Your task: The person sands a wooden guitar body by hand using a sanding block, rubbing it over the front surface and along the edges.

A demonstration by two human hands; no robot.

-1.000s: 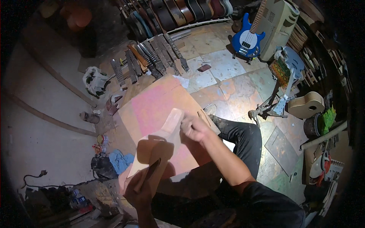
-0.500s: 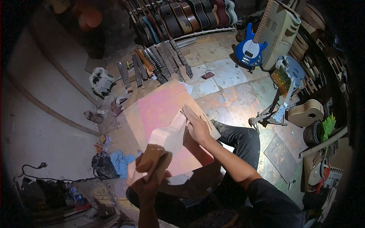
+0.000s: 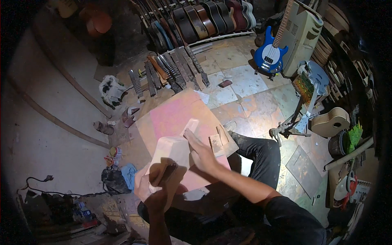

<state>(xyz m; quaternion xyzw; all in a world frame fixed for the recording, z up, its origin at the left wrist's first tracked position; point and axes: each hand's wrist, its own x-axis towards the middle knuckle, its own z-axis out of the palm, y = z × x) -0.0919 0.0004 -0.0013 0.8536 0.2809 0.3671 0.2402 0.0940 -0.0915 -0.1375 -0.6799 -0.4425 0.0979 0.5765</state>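
Note:
My left hand (image 3: 148,188) grips the lower end of a pale shaped wooden piece (image 3: 172,148), which has a broad block and a narrower upper end. My right hand (image 3: 201,155) rests against its narrower part, fingers stretched along the edge. Dark shadow covers part of the block and left fingers. Beneath both hands lies a tan board with a pink patch (image 3: 167,114) across my lap. On its right side are light wooden bits (image 3: 218,139), one with a toothed edge.
Guitar necks (image 3: 171,71) lie on the tiled floor beyond the board, below racked guitars (image 3: 196,22). A blue bass (image 3: 268,55), metal stand (image 3: 281,130) and pale guitar body (image 3: 330,122) are at right. At left are a wall (image 3: 49,151), cans (image 3: 115,152) and blue cloth (image 3: 128,175).
My right fingers went from curled to stretched along the piece, then slid down and left. The piece shifted slightly, and the toothed bit on the board came into view from behind my right hand.

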